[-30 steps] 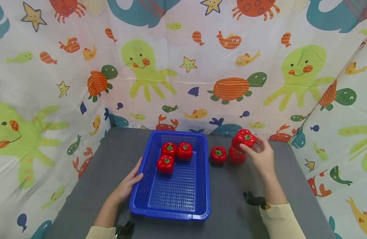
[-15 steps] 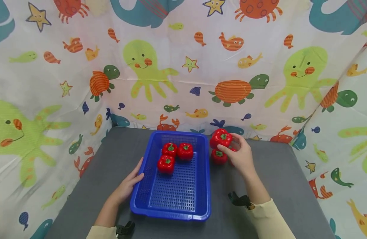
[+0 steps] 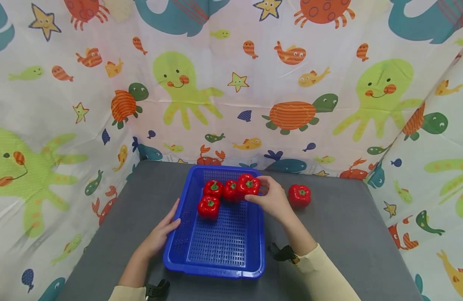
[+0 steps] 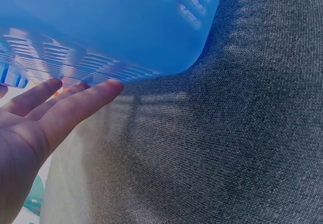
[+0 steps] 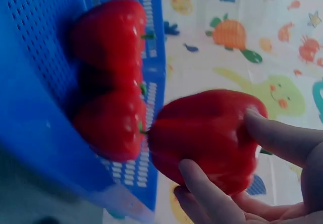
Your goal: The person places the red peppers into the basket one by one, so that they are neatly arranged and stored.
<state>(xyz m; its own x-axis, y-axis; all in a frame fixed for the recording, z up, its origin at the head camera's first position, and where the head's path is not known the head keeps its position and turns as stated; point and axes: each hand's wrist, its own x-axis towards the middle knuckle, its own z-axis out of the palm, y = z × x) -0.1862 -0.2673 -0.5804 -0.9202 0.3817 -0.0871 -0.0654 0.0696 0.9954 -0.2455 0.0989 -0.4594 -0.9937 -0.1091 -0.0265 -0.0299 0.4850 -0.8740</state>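
In the head view, my right hand pinches a red bell pepper between thumb and fingers, above the right side of a blue plastic basket. The right wrist view shows this bell pepper with its stem end facing the basket. Three more red peppers lie in the basket: a back-left one, a front one and one partly hidden behind the held pepper. My left hand rests against the basket's left side; in the left wrist view its fingers are straight against the outer wall.
Another red pepper sits on the dark grey tabletop, right of the basket. My right hand and wrist cover the spot just beside the basket. A curtain printed with sea animals surrounds the table at the back and sides.
My right hand has carried the bell pepper leftward and lower, from above the peppers on the table to over the basket. The left hand and the basket have stayed put.
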